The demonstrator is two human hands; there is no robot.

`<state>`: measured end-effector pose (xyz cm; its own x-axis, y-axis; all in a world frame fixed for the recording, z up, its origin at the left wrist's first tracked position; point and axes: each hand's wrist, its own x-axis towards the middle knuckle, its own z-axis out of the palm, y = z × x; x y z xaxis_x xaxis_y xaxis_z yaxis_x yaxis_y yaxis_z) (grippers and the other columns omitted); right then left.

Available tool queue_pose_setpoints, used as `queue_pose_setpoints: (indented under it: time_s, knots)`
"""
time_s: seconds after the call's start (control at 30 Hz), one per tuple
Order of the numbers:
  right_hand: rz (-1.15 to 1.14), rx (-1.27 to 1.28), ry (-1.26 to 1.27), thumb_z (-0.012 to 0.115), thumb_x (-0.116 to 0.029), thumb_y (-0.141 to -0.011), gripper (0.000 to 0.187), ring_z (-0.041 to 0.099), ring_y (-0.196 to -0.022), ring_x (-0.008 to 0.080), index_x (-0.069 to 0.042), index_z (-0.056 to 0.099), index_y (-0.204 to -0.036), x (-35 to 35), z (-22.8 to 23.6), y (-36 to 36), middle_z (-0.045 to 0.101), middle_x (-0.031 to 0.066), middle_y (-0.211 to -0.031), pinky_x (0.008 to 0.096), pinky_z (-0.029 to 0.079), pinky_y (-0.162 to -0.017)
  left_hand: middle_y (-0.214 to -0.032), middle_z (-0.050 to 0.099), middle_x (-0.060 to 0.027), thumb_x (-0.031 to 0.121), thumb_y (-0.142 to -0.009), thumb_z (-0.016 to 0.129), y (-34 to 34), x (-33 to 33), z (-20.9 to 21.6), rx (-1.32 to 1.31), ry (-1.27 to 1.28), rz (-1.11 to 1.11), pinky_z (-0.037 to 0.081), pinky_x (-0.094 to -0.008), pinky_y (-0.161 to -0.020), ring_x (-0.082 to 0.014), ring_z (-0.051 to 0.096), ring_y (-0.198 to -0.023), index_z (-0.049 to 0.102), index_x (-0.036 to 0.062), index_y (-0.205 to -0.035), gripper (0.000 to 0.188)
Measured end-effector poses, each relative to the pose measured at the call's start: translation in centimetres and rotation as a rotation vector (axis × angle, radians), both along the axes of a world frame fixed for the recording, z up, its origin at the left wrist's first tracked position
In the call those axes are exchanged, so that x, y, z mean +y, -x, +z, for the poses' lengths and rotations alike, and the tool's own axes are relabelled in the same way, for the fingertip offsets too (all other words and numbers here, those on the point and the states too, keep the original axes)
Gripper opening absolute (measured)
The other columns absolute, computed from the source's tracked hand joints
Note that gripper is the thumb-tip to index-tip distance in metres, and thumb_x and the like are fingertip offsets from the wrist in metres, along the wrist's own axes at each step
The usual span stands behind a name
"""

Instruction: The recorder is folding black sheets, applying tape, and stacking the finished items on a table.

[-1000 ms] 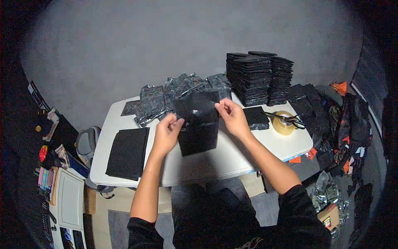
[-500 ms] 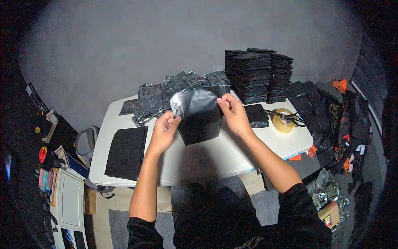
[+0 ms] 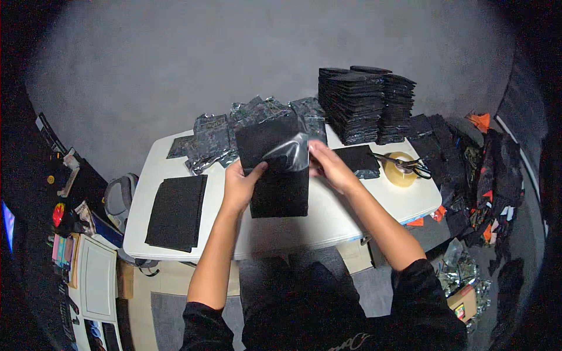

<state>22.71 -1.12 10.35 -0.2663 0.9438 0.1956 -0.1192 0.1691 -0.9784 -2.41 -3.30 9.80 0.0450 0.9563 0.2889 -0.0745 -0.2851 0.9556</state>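
The left hand pinches the black packet above the counter, thumb in front, probably steadying it; the right hand meets its opposite edge, grip unclear to me.

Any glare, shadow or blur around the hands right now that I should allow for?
Head view: bright glare streaks cross the shiny film on the black packet; head view: a soft shadow darkens the white table just below the packet in the picture; head view: the right hand looks slightly blurred; head view: the corners fall off to grainy black.
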Motion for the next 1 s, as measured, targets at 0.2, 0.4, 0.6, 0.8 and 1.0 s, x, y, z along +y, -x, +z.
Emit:
queue_pose_setpoints:
  time_s: [0.2, 0.4, 0.6, 0.8, 1.0]
  knots:
    - [0.337, -0.158, -0.073, 0.074, -0.019, -0.097, 0.025, 0.067, -0.084, 0.0089, 0.0, 0.068, -0.111, -2.8, -3.6, -1.0, 0.071, 0.003, -0.094, 0.0267, 0.057, -0.072, -0.107, 0.075, -0.0056, 0.008, -0.097, 0.072, 0.1, 0.5, 1.3, -0.159, -0.033, 0.081, 0.052, -0.0278, -0.085, -0.0116, 0.067, -0.092, 0.071, -0.0012, -0.111, 0.016]
    - [0.18, -0.258, -0.033, 0.078, -0.012, -0.093, 0.033, 0.065, -0.064, 0.0075, -0.005, 0.058, -0.069, -4.4, -3.9, -0.8, 0.067, -0.0002, -0.067, 0.0248, 0.053, -0.061, -0.101, 0.075, -0.0046, 0.011, -0.1, 0.069, 0.4, 0.4, 1.3, -0.195, 0.0, 0.041, 0.051, -0.0271, -0.082, -0.0114, 0.067, -0.088, 0.072, -0.0014, -0.107, 0.014]
    - [0.267, -0.544, -0.139, 0.08, -0.011, -0.089, 0.026, 0.066, -0.063, 0.0089, -0.002, 0.061, -0.074, -4.0, -2.3, -2.1, 0.068, 0.0016, -0.066, 0.0288, 0.052, -0.06, -0.095, 0.073, -0.0012, 0.011, -0.101, 0.069, 0.7, 0.7, 0.4, -0.18, -0.028, 0.038, 0.048, -0.026, -0.075, -0.0079, 0.063, -0.081, 0.072, 0.0005, -0.103, 0.011]
    - [0.115, -0.639, -0.589, 0.083, -0.023, -0.088, 0.027, 0.057, -0.072, 0.0055, -0.001, 0.067, -0.088, -2.6, -1.2, -2.7, 0.065, -0.0017, -0.079, 0.0259, 0.047, -0.068, -0.093, 0.071, 0.0012, 0.012, -0.101, 0.068, -0.1, 0.6, 0.7, -0.075, -0.051, 0.054, 0.047, -0.0259, -0.075, -0.0065, 0.06, -0.08, 0.072, 0.0011, -0.099, 0.012]
    - [-0.063, -0.245, -0.236, 0.07, -0.027, -0.1, 0.024, 0.038, -0.068, 0.0021, -0.009, 0.064, -0.084, 0.4, 1.5, -0.7, 0.046, -0.0112, -0.073, 0.0247, 0.031, -0.06, -0.097, 0.073, 0.0006, 0.014, -0.102, 0.067, -0.8, 0.6, 1.1, 0.059, -0.063, 0.038, 0.049, -0.0256, -0.079, -0.0071, 0.062, -0.086, 0.072, 0.0005, -0.102, 0.015]
